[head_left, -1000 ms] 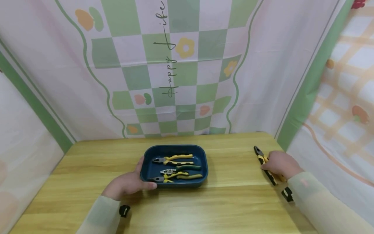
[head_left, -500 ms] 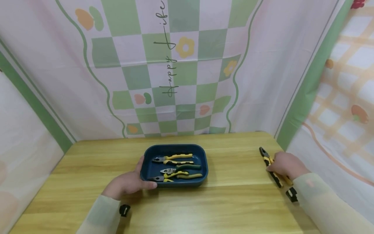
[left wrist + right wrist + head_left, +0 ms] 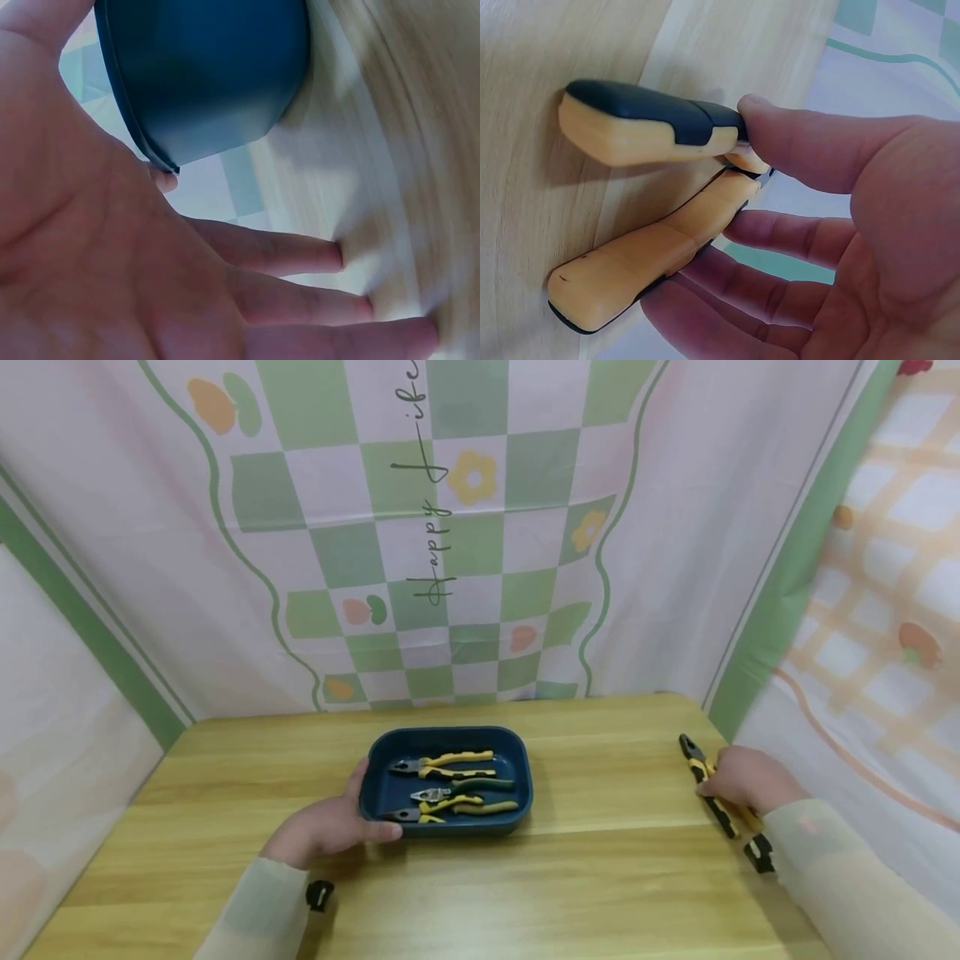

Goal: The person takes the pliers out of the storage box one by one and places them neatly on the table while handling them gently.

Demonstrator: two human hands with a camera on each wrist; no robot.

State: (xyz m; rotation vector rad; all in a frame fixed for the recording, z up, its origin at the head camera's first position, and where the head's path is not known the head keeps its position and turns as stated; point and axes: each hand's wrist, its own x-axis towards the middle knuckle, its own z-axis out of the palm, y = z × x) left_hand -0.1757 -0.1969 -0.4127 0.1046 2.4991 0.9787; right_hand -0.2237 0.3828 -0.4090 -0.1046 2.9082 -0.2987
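Note:
My left hand (image 3: 326, 828) rests against the left end of a dark blue rectangular tray (image 3: 457, 830), thumb along its front side. In the left wrist view three fingers reach out straight, their tips at the table. Three pairs of pliers lie in the tray: yellow-and-black pliers (image 3: 459, 772) at the back, green-handled pliers (image 3: 480, 785) in the middle, and yellow-handled pliers (image 3: 408, 815) in front. Near the table's right edge my right hand (image 3: 753, 779) pinches another pair of yellow-and-black pliers (image 3: 652, 240) by the handles, which stand apart. Its dark nose points away from me.
The wooden table (image 3: 592, 877) carries the tray near its back edge. Behind hangs a checked green-and-white curtain (image 3: 480, 560). Further curtains flank the left and right sides, close to the right hand.
My right hand has shifted to the right with the pliers, toward the table's right edge. The left hand and the tray have stayed in place.

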